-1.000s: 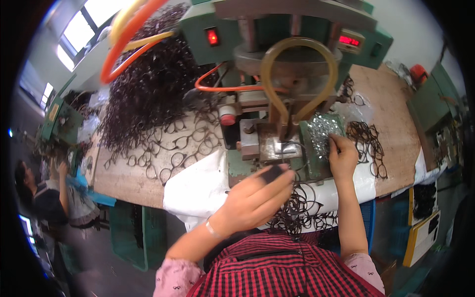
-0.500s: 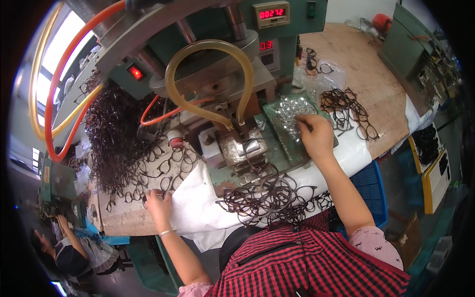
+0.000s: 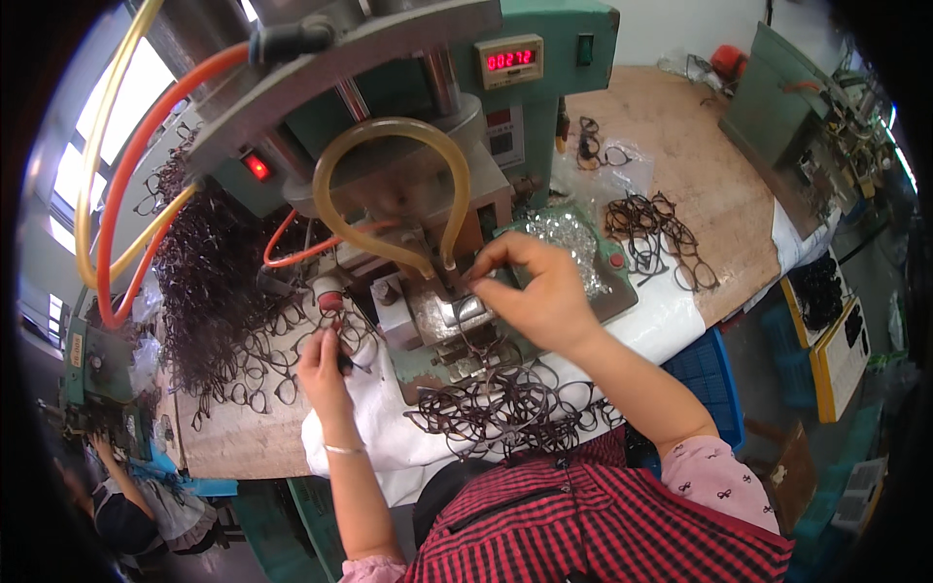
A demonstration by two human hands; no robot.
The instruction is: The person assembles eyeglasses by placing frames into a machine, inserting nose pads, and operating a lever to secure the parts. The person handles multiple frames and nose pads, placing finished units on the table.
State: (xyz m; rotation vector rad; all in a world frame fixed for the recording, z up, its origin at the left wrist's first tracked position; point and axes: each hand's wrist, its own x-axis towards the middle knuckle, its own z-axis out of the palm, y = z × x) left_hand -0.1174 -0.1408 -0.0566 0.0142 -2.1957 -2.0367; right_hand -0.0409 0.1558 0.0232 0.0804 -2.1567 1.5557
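My right hand (image 3: 544, 296) is at the press (image 3: 457, 311), thumb and forefinger pinched beside its metal block, under the looped yellowish hose (image 3: 394, 136). What sits between those fingertips is too small to make out. My left hand (image 3: 326, 377) is closed around a small dark object (image 3: 346, 364) with a thin end sticking out; its kind is unclear. Just above that hand is a red-topped knob (image 3: 330, 300). A dark glasses frame (image 3: 471, 330) hangs at the front of the block. To the right lies a green tray (image 3: 622, 291) with many small shiny pieces (image 3: 573, 243).
Dark glasses frames lie in a tangled heap (image 3: 496, 413) at the front edge, a tall pile (image 3: 209, 291) at left and a bunch (image 3: 661, 233) at right. White sheeting (image 3: 641, 325) covers the bench edge. A blue crate (image 3: 714, 379) stands below. Another person (image 3: 146, 505) works at far left.
My right hand has gone from the tray of shiny pieces leftward to the press block. My left hand has moved up and right, away from the bench's front edge. The view has shifted slightly.
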